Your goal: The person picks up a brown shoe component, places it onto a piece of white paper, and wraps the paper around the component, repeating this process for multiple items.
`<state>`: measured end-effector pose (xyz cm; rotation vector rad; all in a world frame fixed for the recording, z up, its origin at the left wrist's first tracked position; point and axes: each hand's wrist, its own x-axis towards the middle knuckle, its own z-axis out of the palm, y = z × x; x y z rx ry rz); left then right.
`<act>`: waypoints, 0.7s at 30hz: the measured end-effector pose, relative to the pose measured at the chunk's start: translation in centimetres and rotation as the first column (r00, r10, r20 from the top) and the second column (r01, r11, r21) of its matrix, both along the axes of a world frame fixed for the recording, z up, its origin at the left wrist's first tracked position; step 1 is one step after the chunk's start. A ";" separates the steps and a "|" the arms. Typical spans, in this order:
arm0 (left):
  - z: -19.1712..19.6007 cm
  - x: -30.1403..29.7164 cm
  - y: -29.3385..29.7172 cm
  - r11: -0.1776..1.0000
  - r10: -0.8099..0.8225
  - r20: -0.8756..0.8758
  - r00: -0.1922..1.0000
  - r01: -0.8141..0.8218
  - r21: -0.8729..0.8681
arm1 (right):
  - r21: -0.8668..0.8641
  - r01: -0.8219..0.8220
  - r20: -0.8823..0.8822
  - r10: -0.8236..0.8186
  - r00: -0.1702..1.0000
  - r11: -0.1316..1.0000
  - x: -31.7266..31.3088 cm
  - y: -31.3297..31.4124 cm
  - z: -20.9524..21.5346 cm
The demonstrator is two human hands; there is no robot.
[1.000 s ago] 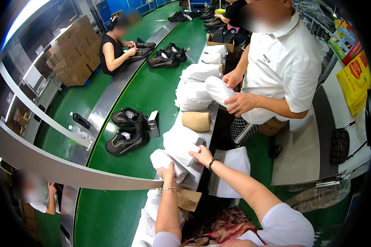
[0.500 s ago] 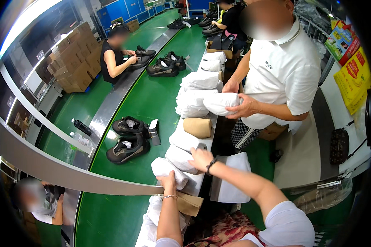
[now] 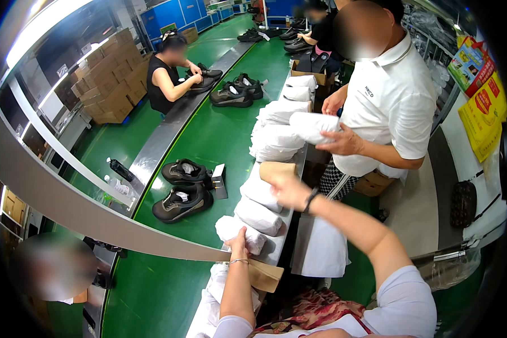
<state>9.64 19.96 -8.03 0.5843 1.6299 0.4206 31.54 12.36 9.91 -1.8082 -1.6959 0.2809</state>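
My left hand (image 3: 238,243) is closed on the near end of a white paper-wrapped bundle (image 3: 226,226) lying on a narrow white ledge. Past it lie two more white wrapped bundles, one (image 3: 258,215) beside the other (image 3: 258,190). Over the ledge, my right hand (image 3: 294,195) is smeared by motion, its fingertips at the near edge of a tan paper roll (image 3: 278,170). Whether it touches the roll I cannot tell. A folded piece of brown card or paper (image 3: 262,275) sits beside my left wrist.
A co-worker across to the right holds another white wrapped bundle (image 3: 314,127). Dark shoes (image 3: 181,203) stand on the green conveyor belt (image 3: 152,270). A grey curved bar (image 3: 124,217) crosses on the left. White paper sheets (image 3: 320,248) lie right of the ledge.
My right hand has moved forward from the middle wrapped bundle to the tan roll. My left hand stays on its bundle. The co-worker's left hand still holds a bundle.
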 end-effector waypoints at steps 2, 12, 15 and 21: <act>0.6 0.3 -0.3 0.997 0.082 0.057 0.995 -0.081 -0.011 | -0.118 -0.076 -0.248 0.045 0.968 0.990 -5.0 -1.1 -5.4; 0.9 -1.7 0.8 0.986 0.131 0.293 0.947 -0.093 -0.140 | -0.201 0.069 -0.330 -0.134 0.934 0.977 -13.7 -1.6 -14.5; 3.7 -1.4 -0.2 0.993 0.111 0.292 0.950 -0.095 -0.069 | -0.054 0.123 -0.294 -0.134 0.946 0.991 -13.7 -2.2 -14.1; 9.3 -0.9 -4.1 0.941 -0.024 0.389 0.921 -0.110 0.319 | 0.250 0.176 -0.334 -0.086 0.939 0.952 -13.4 -4.8 -8.2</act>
